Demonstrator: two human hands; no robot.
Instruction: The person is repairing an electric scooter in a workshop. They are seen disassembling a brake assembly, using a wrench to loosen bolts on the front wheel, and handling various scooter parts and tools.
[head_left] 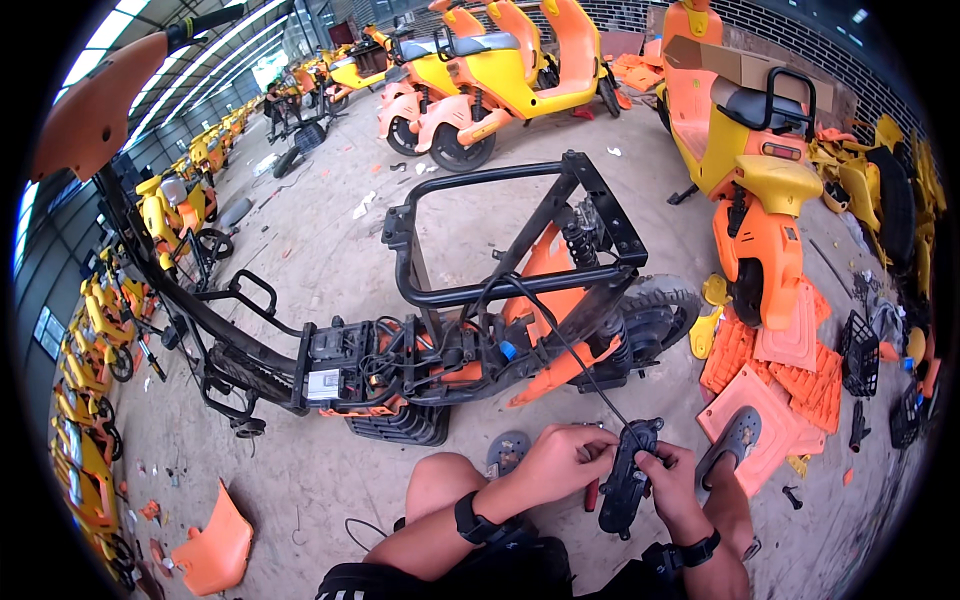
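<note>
A black elongated housing (625, 495) is upright in my right hand (668, 482), whose thumb presses on its face. A black cable (585, 376) runs down to it from the stripped scooter frame (480, 177) in front of me. My left hand (565, 460) is closed in a pinch beside the housing's upper left; what sits between its fingertips is too small to make out. A red-handled tool (591, 496) lies below that hand, partly hidden. The frame carries an exposed black tray of wiring and electrical parts (355, 365), orange panels and a rear wheel (660, 325).
Orange panels (760, 400) are piled at right, near black baskets (860, 352) and a yellow-orange scooter (740, 200). An orange panel (215, 550) lies lower left. More scooters (520, 70) stand behind and along the left (90, 400). Another person (275, 100) is in the background.
</note>
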